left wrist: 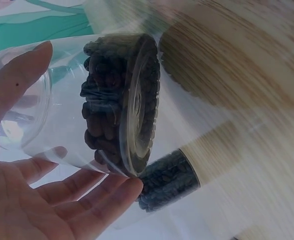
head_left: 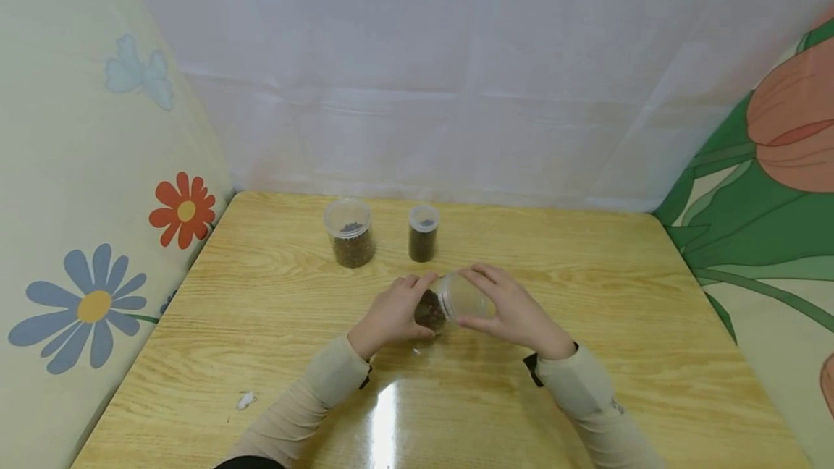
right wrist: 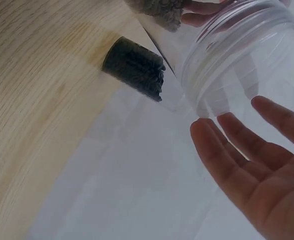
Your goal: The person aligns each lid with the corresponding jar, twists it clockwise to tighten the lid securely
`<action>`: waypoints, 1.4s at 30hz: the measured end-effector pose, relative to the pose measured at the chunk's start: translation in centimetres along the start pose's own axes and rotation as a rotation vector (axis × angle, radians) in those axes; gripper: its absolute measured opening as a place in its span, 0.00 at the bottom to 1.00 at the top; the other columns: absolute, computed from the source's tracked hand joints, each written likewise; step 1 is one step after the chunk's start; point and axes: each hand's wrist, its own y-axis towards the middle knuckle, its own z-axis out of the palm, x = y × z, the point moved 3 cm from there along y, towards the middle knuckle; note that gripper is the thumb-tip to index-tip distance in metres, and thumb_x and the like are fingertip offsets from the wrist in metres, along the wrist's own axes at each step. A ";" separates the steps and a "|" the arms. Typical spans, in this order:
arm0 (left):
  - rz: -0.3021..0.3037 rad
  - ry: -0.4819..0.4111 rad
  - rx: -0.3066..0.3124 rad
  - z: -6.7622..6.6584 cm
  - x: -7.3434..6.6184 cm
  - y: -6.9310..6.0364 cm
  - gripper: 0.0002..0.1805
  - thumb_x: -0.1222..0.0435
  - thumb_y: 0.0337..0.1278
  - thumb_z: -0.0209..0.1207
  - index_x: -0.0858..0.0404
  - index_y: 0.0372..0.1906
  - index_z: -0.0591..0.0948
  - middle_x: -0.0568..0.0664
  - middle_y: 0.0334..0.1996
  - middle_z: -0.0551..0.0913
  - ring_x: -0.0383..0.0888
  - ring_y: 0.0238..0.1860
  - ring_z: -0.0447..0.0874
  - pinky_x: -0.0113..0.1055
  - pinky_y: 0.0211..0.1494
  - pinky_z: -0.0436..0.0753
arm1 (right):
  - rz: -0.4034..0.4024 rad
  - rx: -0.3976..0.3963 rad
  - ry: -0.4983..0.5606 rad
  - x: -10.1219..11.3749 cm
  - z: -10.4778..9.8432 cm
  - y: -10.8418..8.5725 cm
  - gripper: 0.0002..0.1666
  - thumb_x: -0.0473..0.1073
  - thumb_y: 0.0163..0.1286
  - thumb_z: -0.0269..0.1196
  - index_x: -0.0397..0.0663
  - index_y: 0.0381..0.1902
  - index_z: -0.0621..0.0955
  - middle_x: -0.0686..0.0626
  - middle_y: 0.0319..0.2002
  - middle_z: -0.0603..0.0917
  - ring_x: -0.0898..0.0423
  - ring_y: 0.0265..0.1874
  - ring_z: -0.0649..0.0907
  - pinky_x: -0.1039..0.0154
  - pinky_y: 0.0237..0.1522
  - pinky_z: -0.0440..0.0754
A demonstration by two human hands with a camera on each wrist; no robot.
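Observation:
Above the table, my left hand (head_left: pixel 391 315) grips a clear jar (head_left: pixel 430 312) lying tilted on its side. Dark brown beans (left wrist: pixel 106 100) are gathered toward its base in the left wrist view. Its thumb is over one side and the fingers are along the other. My right hand (head_left: pixel 511 310) holds a second clear jar (head_left: pixel 468 300) between thumb and fingers, with no contents visible. The two jars face each other mouth to mouth, rims close together; whether they touch I cannot tell. In the right wrist view, the fingertips (right wrist: pixel 204 127) lie against the clear wall near the threaded rim.
Behind the hands stand a wide clear jar (head_left: pixel 352 241) partly filled with brown bits and a narrow jar (head_left: pixel 423 236) of dark bits. Small white scraps (head_left: pixel 246 400) lie at the table's front left. A white cloth (head_left: pixel 423 93) hangs along the back edge.

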 end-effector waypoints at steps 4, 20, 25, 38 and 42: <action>-0.007 -0.011 -0.004 0.1 0.0 0.1 0.51 0.54 0.31 0.73 0.59 0.66 0.60 0.59 0.53 0.73 0.54 0.51 0.72 0.47 0.47 0.77 | 0.042 -0.017 -0.005 0.1 0.0 0.0 0.42 0.60 0.54 0.65 0.44 0.61 0.69 0.37 0.57 0.71 0.39 0.54 0.72 0.42 0.50 0.72; -0.032 -0.049 0.017 0.3 0.0 0.2 0.52 0.55 0.32 0.73 0.58 0.67 0.59 0.61 0.56 0.70 0.55 0.54 0.70 0.50 0.49 0.76 | 0.083 -0.070 -0.031 0.0 0.0 -0.1 0.43 0.61 0.53 0.65 0.43 0.60 0.70 0.36 0.54 0.73 0.39 0.49 0.75 0.43 0.44 0.76; -0.034 -0.050 0.023 0.3 0.0 0.3 0.51 0.55 0.32 0.73 0.59 0.67 0.59 0.61 0.56 0.70 0.55 0.55 0.70 0.50 0.50 0.75 | -0.010 -0.046 -0.003 -0.5 -0.2 -0.2 0.46 0.59 0.51 0.68 0.43 0.63 0.67 0.39 0.61 0.65 0.41 0.55 0.71 0.45 0.46 0.75; -0.034 -0.024 0.034 0.1 -0.4 0.4 0.51 0.55 0.33 0.73 0.59 0.67 0.59 0.60 0.56 0.70 0.55 0.54 0.70 0.49 0.49 0.76 | -0.059 0.024 0.041 -0.7 -0.2 -0.1 0.45 0.54 0.50 0.69 0.44 0.64 0.66 0.40 0.60 0.68 0.42 0.58 0.68 0.44 0.53 0.71; -0.031 -0.019 0.033 0.0 -0.5 0.3 0.52 0.55 0.32 0.73 0.59 0.67 0.59 0.60 0.56 0.71 0.54 0.54 0.70 0.49 0.49 0.76 | -0.012 0.013 0.036 -0.7 0.0 -0.1 0.46 0.55 0.49 0.69 0.44 0.63 0.67 0.38 0.59 0.69 0.40 0.56 0.70 0.42 0.52 0.71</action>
